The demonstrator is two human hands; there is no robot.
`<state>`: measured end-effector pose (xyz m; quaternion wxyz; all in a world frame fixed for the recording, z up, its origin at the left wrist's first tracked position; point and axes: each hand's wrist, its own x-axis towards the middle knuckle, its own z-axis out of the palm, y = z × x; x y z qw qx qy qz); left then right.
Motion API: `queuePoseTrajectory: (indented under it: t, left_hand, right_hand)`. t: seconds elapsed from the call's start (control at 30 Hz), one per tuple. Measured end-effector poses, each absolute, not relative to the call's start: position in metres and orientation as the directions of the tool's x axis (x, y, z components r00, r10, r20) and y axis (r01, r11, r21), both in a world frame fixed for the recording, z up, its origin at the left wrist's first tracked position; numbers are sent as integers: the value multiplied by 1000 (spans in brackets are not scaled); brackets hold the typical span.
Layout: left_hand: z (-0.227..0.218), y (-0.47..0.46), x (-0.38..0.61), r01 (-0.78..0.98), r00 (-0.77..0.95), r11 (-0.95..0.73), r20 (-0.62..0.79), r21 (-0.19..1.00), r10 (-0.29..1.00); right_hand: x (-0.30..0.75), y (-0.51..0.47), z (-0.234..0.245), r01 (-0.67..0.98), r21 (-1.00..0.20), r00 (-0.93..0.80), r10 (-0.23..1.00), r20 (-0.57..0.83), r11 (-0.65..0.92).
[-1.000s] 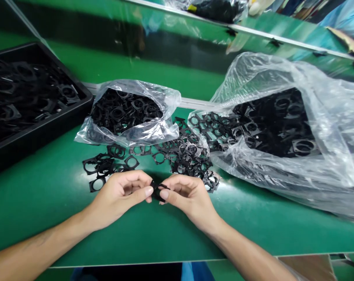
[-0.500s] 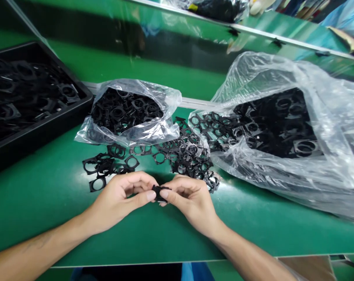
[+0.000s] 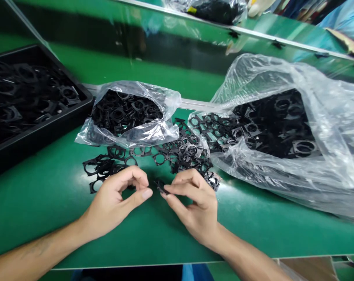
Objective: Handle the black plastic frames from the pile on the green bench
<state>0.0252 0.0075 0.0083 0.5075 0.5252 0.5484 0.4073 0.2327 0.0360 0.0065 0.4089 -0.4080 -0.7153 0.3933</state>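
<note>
One green table point(image 3: 165, 242); one black, rectangular, open-topped tray point(image 3: 64, 114). Three clear plastic bags: a smaller one point(image 3: 130, 137) and a larger one point(image 3: 326, 183) on the table, another point(image 3: 241, 8) at the top edge. Two bare human grips: one left point(image 3: 111, 205), one right point(image 3: 197, 207). At least one thin black part point(image 3: 160, 188) held; dozens of loose black ring-shaped pieces point(image 3: 191, 150), overlapping too much for an exact count.
</note>
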Motion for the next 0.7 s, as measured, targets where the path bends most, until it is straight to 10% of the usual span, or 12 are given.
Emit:
queuePoseTrajectory:
  t: [0.23,0.7]
  left_hand:
    - [8,6,29,155,87,171,-186,973,979]
    - [4,2,27,426,150,-346,312,836,938]
  right_hand:
    - [231,31,4,263,-747,-592,714,374,610]
    - [229,34,13,174,-976,-446,894,42,133]
